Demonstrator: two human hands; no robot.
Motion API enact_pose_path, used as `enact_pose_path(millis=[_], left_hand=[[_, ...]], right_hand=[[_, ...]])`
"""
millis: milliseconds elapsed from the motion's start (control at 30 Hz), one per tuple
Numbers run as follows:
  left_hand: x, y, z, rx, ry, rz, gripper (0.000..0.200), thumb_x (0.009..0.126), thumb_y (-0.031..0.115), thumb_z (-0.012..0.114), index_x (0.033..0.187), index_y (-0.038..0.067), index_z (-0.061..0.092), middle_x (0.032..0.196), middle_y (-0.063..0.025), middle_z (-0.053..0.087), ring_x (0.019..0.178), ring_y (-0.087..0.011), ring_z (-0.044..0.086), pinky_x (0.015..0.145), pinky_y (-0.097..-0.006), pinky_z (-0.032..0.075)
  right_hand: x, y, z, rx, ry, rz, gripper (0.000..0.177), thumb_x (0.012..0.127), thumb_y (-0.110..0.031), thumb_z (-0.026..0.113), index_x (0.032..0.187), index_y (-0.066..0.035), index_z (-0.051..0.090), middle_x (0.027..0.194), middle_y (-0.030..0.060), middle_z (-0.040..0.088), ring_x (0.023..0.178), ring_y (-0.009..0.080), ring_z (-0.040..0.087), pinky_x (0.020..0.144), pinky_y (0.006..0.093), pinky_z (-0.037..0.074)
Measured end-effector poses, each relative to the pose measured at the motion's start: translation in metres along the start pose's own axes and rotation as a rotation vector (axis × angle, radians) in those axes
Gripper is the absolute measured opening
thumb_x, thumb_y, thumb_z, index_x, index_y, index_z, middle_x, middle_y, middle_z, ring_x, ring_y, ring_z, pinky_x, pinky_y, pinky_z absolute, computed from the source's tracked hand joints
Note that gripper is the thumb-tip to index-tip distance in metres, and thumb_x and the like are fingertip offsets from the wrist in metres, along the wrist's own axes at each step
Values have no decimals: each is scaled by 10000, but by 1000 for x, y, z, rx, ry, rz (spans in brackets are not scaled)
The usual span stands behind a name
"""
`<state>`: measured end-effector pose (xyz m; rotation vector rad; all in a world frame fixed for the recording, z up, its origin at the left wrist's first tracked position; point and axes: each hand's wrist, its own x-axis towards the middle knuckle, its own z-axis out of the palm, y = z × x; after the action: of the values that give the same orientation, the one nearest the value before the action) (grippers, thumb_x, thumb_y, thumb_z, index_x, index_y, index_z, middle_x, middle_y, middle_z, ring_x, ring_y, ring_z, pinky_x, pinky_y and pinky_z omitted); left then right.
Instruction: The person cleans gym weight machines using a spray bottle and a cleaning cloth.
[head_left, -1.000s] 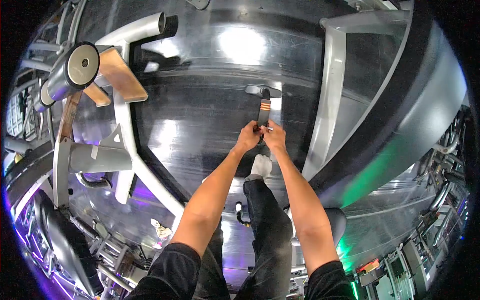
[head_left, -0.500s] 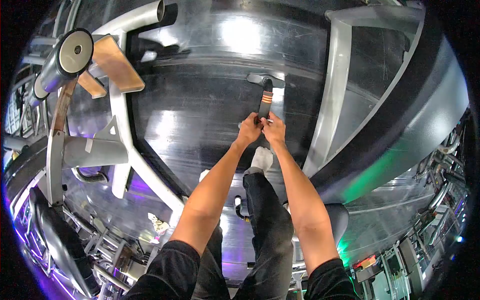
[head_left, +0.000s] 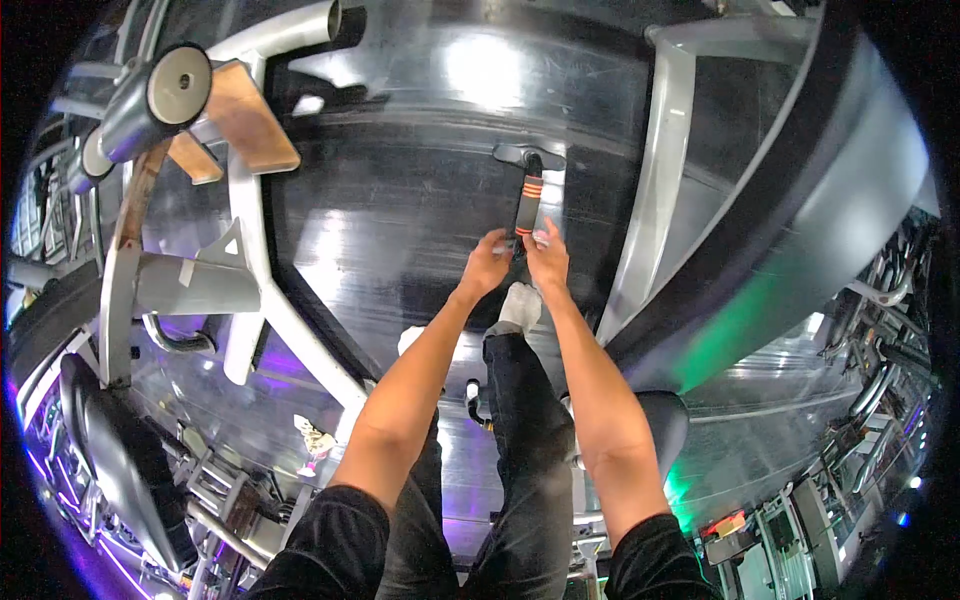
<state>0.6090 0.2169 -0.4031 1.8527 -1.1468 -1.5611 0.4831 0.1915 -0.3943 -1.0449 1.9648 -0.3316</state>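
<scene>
A push-up bar [head_left: 530, 205] with a dark foam grip and orange stripes stands on the floor in front of me, its flat foot at the far end. My left hand [head_left: 487, 265] is just left of the near end of the grip, fingers apart and slightly blurred. On the other side, my right hand [head_left: 547, 262] has its thumb and fingers right at the grip's lower orange rings. A small pale thing shows between those fingers; I cannot tell what it is. The near end of the bar is partly hidden by the hands.
My foot in a pale sock [head_left: 520, 306] is just below the hands. A curved black handle [head_left: 476, 405] lies by my legs. A white-framed machine with round rollers [head_left: 180, 85] stands left; a grey frame [head_left: 662, 180] and a large padded panel [head_left: 790, 240] are on the right.
My hands were close together at the near end of the grip; now they are apart. The left hand has moved left and its fingers have spread, and the lower orange rings show.
</scene>
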Motion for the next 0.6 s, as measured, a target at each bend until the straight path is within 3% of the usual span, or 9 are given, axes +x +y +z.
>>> enact_pose_path(millis=[67, 100, 133, 200, 400, 600], left_hand=[[-28, 18, -16, 11, -16, -19, 385, 864, 71, 561, 1237, 20, 479, 978, -131, 659, 855, -188, 649, 755, -295, 515], [-44, 29, -25, -203, -33, -194, 422, 891, 90, 546, 1294, 61, 427, 1088, -125, 615, 956, -200, 618, 811, -320, 503], [-63, 42, -32, -420, -52, -368, 462, 917, 110, 530, 1352, 103, 374, 1198, -119, 571, 1056, -212, 587, 866, -345, 491], [-104, 78, -49, -524, -11, -356, 474, 932, 139, 523, 1370, 120, 344, 1242, -122, 532, 1074, -224, 574, 876, -363, 492], [-230, 156, -101, -677, 45, -298, 558, 940, 296, 548, 1405, 145, 278, 1322, -141, 455, 1097, -252, 554, 905, -402, 497], [-326, 192, -135, -753, 71, -272, 513, 954, 245, 523, 1396, 119, 296, 1282, -134, 499, 1102, -287, 568, 898, -414, 513]], right_hand=[[-25, -13, -13, 547, -134, 252, 484, 876, -189, 626, 1321, -125, 446, 1088, 112, 595, 918, 215, 624, 742, 317, 529], [-41, -26, -22, 755, -132, 290, 413, 907, -161, 588, 1295, -120, 453, 1029, 78, 587, 881, 169, 612, 716, 296, 523], [-57, -35, -32, 759, -136, 275, 413, 907, -161, 588, 1295, -120, 453, 1029, 78, 587, 881, 169, 612, 716, 296, 523], [-89, -55, -53, 1022, -157, 263, 348, 914, -151, 573, 1242, -105, 468, 1056, 81, 581, 888, 184, 614, 719, 320, 524], [-181, -97, -125, 1162, -147, 250, 268, 929, -182, 548, 1178, -101, 492, 1035, 59, 568, 848, 182, 615, 698, 312, 507], [-258, -117, -174, 1182, -131, 247, 214, 935, -187, 542, 1132, -115, 507, 955, 35, 555, 796, 148, 594, 668, 284, 486]])
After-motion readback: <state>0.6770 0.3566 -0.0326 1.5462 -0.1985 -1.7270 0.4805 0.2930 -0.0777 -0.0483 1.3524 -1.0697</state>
